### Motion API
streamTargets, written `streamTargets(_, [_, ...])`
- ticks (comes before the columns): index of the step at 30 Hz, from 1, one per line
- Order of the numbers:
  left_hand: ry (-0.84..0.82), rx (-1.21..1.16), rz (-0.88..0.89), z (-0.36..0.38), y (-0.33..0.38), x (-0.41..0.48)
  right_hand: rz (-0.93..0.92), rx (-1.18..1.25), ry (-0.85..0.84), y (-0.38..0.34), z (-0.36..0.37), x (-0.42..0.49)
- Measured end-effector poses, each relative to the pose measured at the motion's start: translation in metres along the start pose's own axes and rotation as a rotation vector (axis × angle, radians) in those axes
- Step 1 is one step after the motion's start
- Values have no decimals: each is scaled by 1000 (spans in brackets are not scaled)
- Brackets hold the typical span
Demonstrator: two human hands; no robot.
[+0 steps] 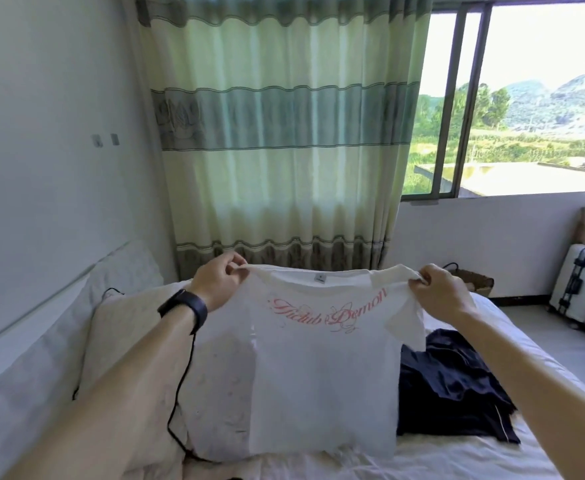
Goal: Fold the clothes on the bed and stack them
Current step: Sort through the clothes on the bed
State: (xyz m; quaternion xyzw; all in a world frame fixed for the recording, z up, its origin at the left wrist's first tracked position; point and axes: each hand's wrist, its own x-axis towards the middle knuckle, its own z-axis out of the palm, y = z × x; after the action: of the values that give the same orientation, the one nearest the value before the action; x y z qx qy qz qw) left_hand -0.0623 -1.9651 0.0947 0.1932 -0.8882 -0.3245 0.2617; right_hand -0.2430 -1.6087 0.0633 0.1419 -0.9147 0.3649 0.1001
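Pinches the white T-shirt (322, 368) at both shoulders, left grip (216, 285) and right grip (438, 292) well apart, to hang it flat below.

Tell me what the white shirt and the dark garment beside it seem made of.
Shirt: thin matte knit, probably cotton; light shows through it and it hangs limp. Dark garment: navy, smoother cloth with a slight sheen on its creases, perhaps satin or polyester; not certain.

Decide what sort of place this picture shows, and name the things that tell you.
Probably a home bedroom: a white-sheeted bed with a cream pillow, a green-and-cream striped fabric curtain beside the window, and a white hard-shell suitcase.
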Motion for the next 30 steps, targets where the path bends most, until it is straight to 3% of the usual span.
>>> streamTargets(6, [67,56,144,-3,30,0,-42,147,-197,-23,35,-22])
streamTargets(13, [21,252,244,-6,33,3,-38,205,-416,-62,56,-36])
streamTargets(16, [47,411,330,-21,30,8,-124,112,-332,-71,45,-29])
streamTargets(21, [259,443,320,-52,-3,-3,-271,122,277,-51,17,-20])
streamTargets(22, [315,447,333,-50,-10,-10,-326,28,260,-42,18,-21])
streamTargets(25, [257,488,322,-28,-27,-33,-341,-245,-275,-25,37,-36])
streamTargets(26, [179,519,290,-19,-35,-40,-317,-229,-302,-20,40,-39])
streamTargets(29, [56,431,185,-4,-62,-60,-233,-21,17,-1,46,-51])
streamTargets(30, [58,372,163,-1,-69,-68,-196,-11,-30,3,50,-60])
